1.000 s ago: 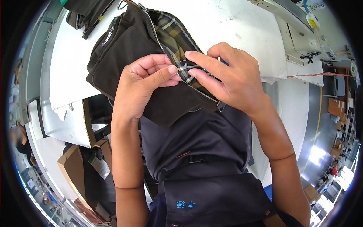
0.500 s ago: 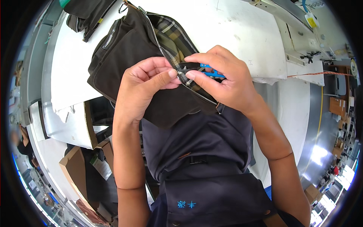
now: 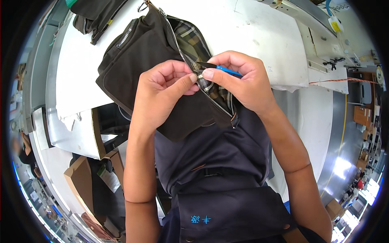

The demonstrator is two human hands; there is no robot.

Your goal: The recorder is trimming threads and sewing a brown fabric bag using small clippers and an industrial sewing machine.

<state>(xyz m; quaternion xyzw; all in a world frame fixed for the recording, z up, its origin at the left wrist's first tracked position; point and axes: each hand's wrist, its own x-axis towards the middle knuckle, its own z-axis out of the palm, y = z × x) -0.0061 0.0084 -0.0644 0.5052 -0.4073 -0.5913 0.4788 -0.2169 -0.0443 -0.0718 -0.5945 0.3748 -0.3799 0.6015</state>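
Observation:
A dark olive-brown bag (image 3: 133, 69) rests on the white worktop against my lap, its long metal zip (image 3: 182, 49) unzipped over a plaid lining (image 3: 186, 37). My left hand (image 3: 163, 90) is closed in a pinch on the zipper edge near the middle of the opening. Just right of it, my right hand (image 3: 241, 83) grips small scissors or snips (image 3: 227, 69) with blue handles and dark tips, which point left at the zipper edge beside my left thumb, over the lining. My right thumb also lies against that edge. The exact contact point is hard to make out.
Another dark bag (image 3: 92, 22) sits at the top left. An open cardboard box (image 3: 78, 181) stands below the bench at lower left. A person (image 3: 27, 152) is at the far left. Small black clips (image 3: 336, 61) and an orange cord (image 3: 328, 82) lie at the right.
The bag and both hands have shifted slightly right. The snips have turned so their dark tips point toward the zipper edge, and my right fingers have closed further round the blue handles.

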